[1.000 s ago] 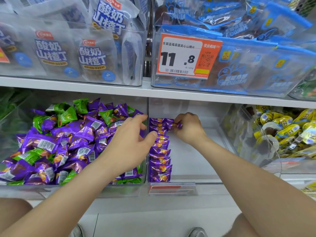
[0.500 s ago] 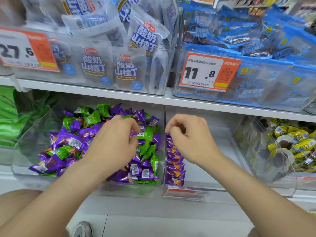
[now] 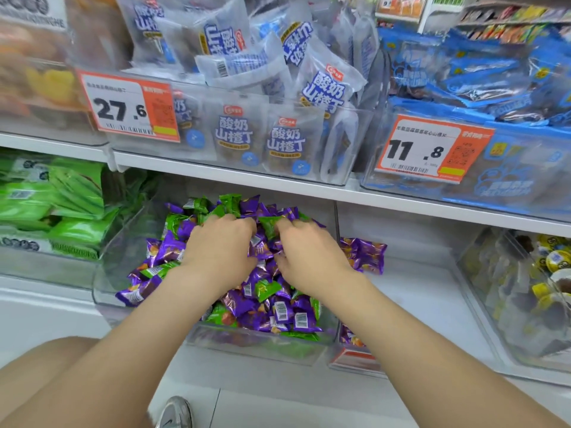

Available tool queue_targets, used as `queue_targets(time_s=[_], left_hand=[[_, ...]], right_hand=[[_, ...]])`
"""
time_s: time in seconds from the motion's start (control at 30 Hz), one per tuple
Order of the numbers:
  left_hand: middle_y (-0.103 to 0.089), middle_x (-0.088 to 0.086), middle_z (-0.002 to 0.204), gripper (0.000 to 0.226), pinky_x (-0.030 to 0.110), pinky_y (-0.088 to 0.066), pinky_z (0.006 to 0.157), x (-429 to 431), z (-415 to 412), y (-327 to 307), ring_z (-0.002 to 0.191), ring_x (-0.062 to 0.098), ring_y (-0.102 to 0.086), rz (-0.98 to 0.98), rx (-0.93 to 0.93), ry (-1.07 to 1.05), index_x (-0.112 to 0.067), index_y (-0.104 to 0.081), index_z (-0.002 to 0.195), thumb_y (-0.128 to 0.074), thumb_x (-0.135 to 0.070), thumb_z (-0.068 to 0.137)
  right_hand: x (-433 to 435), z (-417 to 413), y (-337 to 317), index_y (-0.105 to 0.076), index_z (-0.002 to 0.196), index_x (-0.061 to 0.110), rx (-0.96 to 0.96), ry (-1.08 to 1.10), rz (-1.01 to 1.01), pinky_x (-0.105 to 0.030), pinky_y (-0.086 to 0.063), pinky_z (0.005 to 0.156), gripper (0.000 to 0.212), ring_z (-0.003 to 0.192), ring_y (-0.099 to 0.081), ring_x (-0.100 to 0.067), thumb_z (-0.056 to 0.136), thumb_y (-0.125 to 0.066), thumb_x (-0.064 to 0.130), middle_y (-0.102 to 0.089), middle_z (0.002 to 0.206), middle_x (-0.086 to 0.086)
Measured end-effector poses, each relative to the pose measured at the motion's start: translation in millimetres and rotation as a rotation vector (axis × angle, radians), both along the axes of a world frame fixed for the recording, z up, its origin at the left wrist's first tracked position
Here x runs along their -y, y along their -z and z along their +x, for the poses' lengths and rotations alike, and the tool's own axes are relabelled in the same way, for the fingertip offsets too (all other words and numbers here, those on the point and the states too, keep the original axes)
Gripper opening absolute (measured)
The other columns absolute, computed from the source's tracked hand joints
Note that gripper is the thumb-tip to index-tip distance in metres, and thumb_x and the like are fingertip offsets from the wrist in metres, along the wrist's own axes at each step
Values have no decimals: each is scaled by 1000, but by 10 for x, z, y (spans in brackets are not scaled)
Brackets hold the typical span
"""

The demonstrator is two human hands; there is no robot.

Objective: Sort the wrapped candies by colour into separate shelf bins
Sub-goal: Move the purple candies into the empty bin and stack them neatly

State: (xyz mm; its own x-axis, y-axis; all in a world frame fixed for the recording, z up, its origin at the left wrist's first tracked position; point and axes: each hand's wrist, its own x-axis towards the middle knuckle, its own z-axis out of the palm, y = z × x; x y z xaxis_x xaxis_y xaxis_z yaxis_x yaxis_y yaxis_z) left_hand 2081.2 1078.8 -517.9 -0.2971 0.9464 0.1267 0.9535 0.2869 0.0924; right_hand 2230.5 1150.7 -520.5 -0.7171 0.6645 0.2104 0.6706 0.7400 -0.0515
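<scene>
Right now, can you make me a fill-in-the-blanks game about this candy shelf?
The left hand and the right hand reach into the mixed bin of purple and ____ candies.
The sweets in the neighbouring bin on the right are all ____.
The price tag in front of the blue packets reads ____.
Missing words: green; purple; 11.8

The left bin (image 3: pixel 256 347), clear plastic, holds a loose heap of purple candies (image 3: pixel 167 251) and green candies (image 3: pixel 230 203) mixed together. They lie at all angles, some with the barcode side up, and purple far outnumbers green. The right bin (image 3: pixel 417 291), also clear, stands just beside it. It holds only purple pieces, set along its left wall: a cluster (image 3: pixel 367 254) toward the back, a few near the front.
</scene>
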Motion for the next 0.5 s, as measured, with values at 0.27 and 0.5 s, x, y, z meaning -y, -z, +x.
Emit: queue_targets(time_s=[0.27, 0.5], left_hand=[[-65, 6, 78, 24, 42, -55, 69, 42, 88, -74, 80, 33, -62, 216, 248, -6, -14, -61, 108, -62, -23, 86], [-63, -2, 59, 29, 18, -38, 42, 195, 157, -185, 48, 13, -58, 275, 710, -45, -28, -70, 112, -42, -22, 108]], right_hand=[[-117, 48, 0, -65, 116, 26, -183, 75, -113, -38, -51, 81, 27, 102, -64, -32, 89, -68, 24, -72, 97, -2], [-12, 438, -126, -58, 139, 20, -502, 39, -347, -44, -48, 106, 37, 131, -58, -23, 104, -57, 31, -69, 133, 0]])
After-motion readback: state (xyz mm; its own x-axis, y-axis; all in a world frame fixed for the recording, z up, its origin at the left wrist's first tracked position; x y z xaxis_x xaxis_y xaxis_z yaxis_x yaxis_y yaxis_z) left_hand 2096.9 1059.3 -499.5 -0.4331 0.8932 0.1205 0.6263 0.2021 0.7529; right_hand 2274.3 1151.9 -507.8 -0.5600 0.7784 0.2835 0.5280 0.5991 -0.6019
